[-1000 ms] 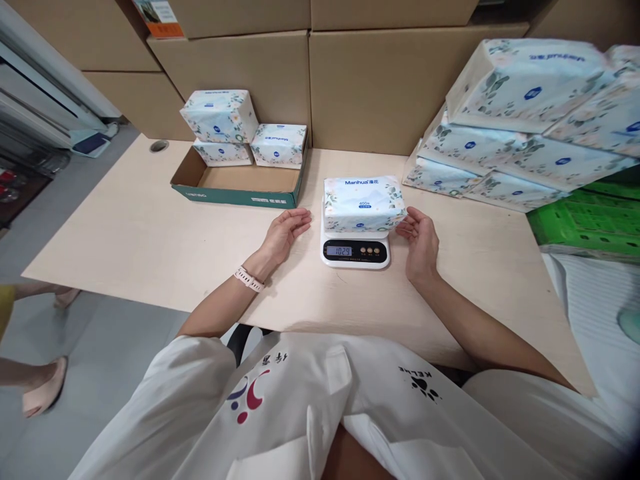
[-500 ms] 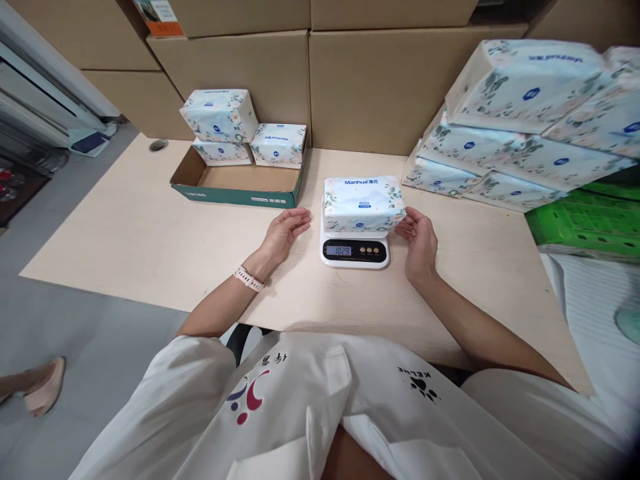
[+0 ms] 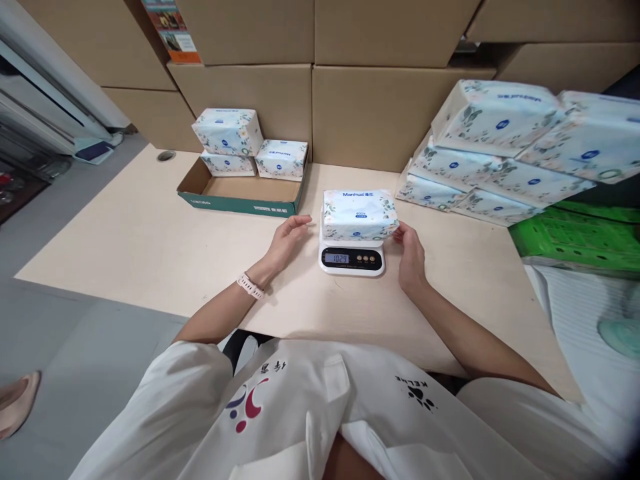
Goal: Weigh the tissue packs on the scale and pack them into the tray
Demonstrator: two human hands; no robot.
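Note:
A floral pack of tissues rests on a white digital kitchen scale, whose lit display shows digits that look like 1029. To the left of the scale, my left hand is open on the table side, fingers stretched toward the pack but apart from it. My right hand is at the pack's right end, its fingers loosely bent and extended, the tips at or very near the wrapper. Neither hand grips the pack; it lies flat on the scale.
At the back left, a shallow green cardboard tray holds several tissue packs. A stack of tissue packs stands at the right, beside a green plastic crate. Cardboard boxes line the table's back edge. Another person's shoe shows at lower left.
My view has tilted up slightly and shifted. The pack stays on the scale with both hands beside it; the left fingers look a little straighter. The other person's foot has moved toward the left edge.

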